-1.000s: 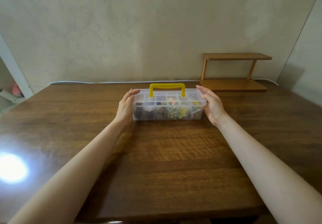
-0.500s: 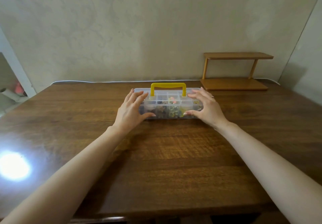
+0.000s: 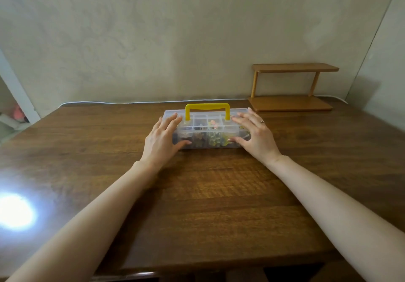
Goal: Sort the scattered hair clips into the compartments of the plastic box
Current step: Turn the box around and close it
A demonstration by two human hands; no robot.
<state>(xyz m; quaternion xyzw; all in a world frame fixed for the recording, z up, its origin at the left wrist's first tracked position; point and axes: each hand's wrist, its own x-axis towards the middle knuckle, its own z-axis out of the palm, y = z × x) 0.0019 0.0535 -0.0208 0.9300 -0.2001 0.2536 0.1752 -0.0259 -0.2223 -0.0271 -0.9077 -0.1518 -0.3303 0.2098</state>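
On my feed, a clear rectangular plastic box (image 3: 206, 129) with a yellow carrying handle (image 3: 207, 106) sits on the dark brown wooden table (image 3: 197, 194), towards the far middle, its long side facing me. The handle stands upright along the box's rear edge. Dividers split the inside into small compartments, and through the clear top I make out hair clips (image 3: 213, 139). There is a yellow-green bunch in the front row right of centre, brownish ones just left of it, dark ones further left, and something pinkish in the back row. The clips are too small for me to count.

Both hands are on the box, 1 at each end. The left hand (image 3: 162, 139) covers the left end, with 4 fingers lying straight and slightly spread across the top, their tips near the handle's left post. Its thumb reaches along the front wall. The right hand (image 3: 257, 136) mirrors it on the right end, fingers straight and fanned, thumb against the front wall, a small ring (image 3: 262, 121) on 1 finger. I cannot tell whether either hand presses down.

A light wooden 2-tier shelf (image 3: 293, 103) stands at the table's far right against the beige wall (image 3: 175, 40). A white cable (image 3: 131, 102) runs along the rear edge, and a bright glare spot (image 3: 13, 211) lies near left
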